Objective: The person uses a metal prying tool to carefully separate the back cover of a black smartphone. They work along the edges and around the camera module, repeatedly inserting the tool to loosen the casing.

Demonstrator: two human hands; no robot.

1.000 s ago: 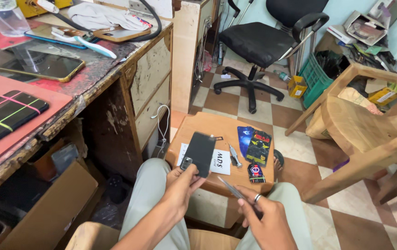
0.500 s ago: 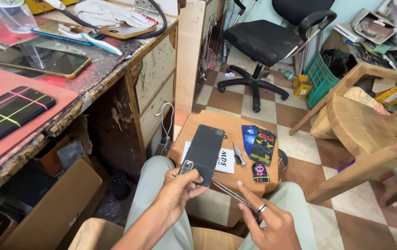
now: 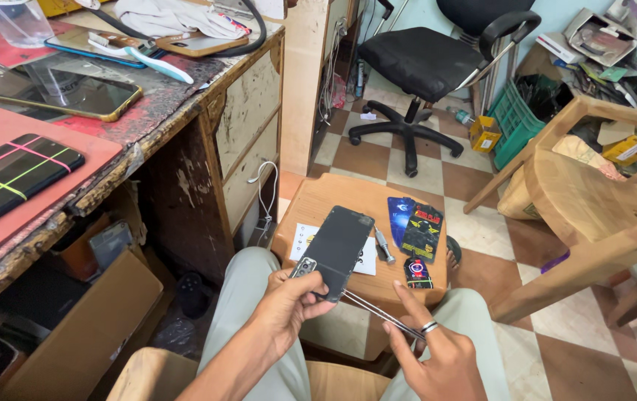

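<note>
**Phone and tweezers held over the lap**

Sitting low, knees in pale trousers filling the near edge. Left hand [image 3: 289,301] pinching the lower end of a dark phone [image 3: 337,249], thumb across the corner by the camera block, the phone tilting up and away over the lap. Right hand [image 3: 437,356], ringed on one finger, pressing together on thin metal tweezers [image 3: 378,312], the tips pointing up-left and ending just under the phone's lower edge; touching or not, hard to tell.

Just beyond the hands, standing between the knees, a small wooden stool [image 3: 318,200] serving as the surface. Lying on it: a white card [image 3: 304,239] partly hidden by the phone, a small screwdriver [image 3: 384,245] just beside it, two dark printed packets [image 3: 413,229] overlapping, and a smaller packet [image 3: 417,272] near the front edge.

To the left, rising above, a worn desk [image 3: 185,111] with chipped drawers. Resting on its red mat [image 3: 51,141], a black phone banded with coloured bands [image 3: 10,178]; further back, a gold-edged phone [image 3: 59,89], a toothbrush [image 3: 148,59], a clear cup [image 3: 20,21] and a cloth [image 3: 174,16]. Under the desk, a cardboard box [image 3: 88,327].

To the right, a wooden chair [image 3: 593,200]. Farther off on the checkered floor, a black office chair [image 3: 437,52] and a green crate [image 3: 515,122], with clutter piling in the corner.
</note>
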